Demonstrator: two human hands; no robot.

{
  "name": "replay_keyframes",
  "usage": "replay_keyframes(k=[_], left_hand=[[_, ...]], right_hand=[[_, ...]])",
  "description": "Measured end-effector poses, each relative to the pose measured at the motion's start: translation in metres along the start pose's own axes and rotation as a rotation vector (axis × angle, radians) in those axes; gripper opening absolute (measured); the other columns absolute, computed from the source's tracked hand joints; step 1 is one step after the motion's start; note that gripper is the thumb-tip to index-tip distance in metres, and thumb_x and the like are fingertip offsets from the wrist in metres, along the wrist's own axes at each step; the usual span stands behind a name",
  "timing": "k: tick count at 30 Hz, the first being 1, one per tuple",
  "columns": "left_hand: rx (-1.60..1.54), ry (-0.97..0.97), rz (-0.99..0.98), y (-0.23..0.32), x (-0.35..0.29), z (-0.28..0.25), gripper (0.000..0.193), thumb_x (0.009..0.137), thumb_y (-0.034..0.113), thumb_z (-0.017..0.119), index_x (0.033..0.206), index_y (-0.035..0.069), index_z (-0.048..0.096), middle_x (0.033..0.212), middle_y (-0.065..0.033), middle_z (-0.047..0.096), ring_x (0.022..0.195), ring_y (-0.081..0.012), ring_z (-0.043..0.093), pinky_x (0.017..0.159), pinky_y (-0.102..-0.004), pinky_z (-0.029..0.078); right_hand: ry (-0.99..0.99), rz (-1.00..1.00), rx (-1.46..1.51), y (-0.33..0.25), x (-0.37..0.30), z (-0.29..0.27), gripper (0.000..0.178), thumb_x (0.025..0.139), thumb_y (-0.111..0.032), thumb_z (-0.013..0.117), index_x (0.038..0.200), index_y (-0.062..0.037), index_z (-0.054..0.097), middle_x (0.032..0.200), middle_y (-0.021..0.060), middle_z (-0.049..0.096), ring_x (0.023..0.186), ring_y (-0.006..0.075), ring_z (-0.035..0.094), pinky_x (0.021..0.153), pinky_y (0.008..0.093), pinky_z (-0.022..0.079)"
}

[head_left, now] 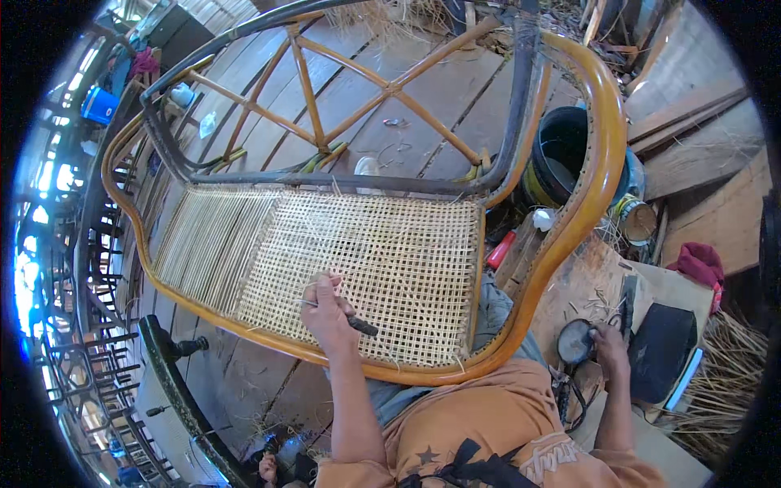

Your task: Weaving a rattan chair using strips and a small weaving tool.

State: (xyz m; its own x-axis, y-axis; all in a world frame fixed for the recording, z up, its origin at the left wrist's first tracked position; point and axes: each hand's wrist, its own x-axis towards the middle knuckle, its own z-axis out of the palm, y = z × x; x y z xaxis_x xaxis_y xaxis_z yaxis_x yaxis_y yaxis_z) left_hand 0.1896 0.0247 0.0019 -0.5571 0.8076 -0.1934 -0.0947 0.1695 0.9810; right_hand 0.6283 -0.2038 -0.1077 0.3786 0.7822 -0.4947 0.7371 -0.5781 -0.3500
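A bent-rattan bench frame (pixel 606 175) stretches across the view. Its seat carries a woven cane panel (pixel 382 268) at the right and parallel cane strands (pixel 207 244) at the left. Above the woven panel, my left hand (pixel 327 315) is closed around a thin metal tool with a dark handle (pixel 363 326), which looks like an awl. Off to the right, my right hand (pixel 611 351) has curled fingers at the edge of a small round dark tin (pixel 576 342). Whether it grips the tin's rim is hard to see.
Close to my right hand lie a black pouch (pixel 663 351), dry fibre strands (pixel 736 390) and a maroon cloth (pixel 698 264). Behind the bench's right arm stands a dark bucket (pixel 563 150). A red-handled tool (pixel 501 250) lies nearby. Another person's hand (pixel 268 466) shows at the lower left.
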Motion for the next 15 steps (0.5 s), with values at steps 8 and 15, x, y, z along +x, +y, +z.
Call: replay_keyframes(k=[8,15], left_hand=[[0.247,-0.269,0.131,0.068,-0.070,0.000,0.007,0.084,0.007,0.058,0.084,0.004,0.065,0.078,-0.0001,0.061,0.049,-0.0008,0.037,0.043,-0.0164,0.029],[0.332,-0.379,0.357,0.064,0.000,0.032,0.010,0.083,0.014,0.053,0.083,0.005,0.058,0.072,-0.0011,0.052,0.053,-0.0068,0.042,0.046,-0.0200,0.033]], right_hand=[[0.027,-0.876,0.537,-0.269,-0.013,-0.107,0.021,0.089,-0.016,0.051,0.100,0.0008,0.058,0.094,0.0099,0.060,0.088,0.0194,0.057,0.080,0.0290,0.043],[-0.311,-0.997,0.783,-0.401,0.045,-0.114,0.023,0.090,-0.023,0.052,0.095,-0.0009,0.056,0.071,0.0015,0.055,0.062,0.0089,0.053,0.060,0.0241,0.045]])
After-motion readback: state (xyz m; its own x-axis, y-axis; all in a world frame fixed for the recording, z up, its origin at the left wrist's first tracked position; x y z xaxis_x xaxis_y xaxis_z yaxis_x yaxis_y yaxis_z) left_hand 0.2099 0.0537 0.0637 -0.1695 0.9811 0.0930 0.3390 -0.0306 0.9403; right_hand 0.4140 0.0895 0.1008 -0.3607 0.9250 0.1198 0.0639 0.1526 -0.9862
